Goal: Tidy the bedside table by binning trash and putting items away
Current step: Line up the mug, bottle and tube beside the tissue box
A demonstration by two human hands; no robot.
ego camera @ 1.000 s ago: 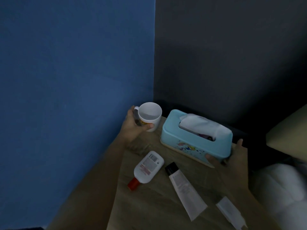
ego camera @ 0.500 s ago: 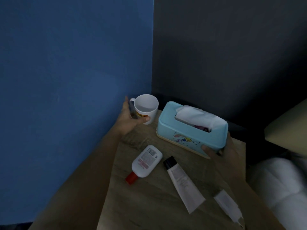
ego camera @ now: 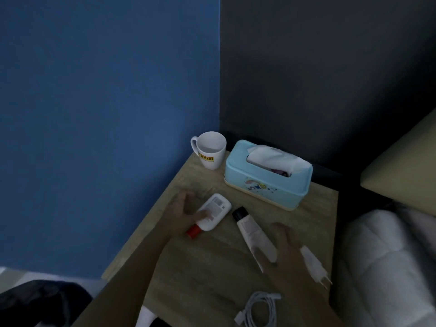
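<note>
A white mug (ego camera: 210,149) stands in the far left corner of the wooden bedside table (ego camera: 320,208). Beside it sits a light blue tissue box (ego camera: 266,178) with a tissue sticking out. My left hand (ego camera: 186,208) lies open over a white bottle with a red cap (ego camera: 210,215), fingers touching it. My right hand (ego camera: 283,246) is spread open above the lower end of a white tube with a black cap (ego camera: 250,227). A small white packet (ego camera: 313,263) lies to the right of that hand.
A coiled white cable (ego camera: 259,310) lies near the table's front edge. White bedding (ego camera: 389,267) and a beige headboard (ego camera: 401,166) are on the right. A blue wall stands at the left, a dark wall behind. Something dark lies on the floor at lower left.
Both hands let go of the mug and the tissue box and moved back toward me, onto the bottle and the tube. The view tilted down, showing the cable.
</note>
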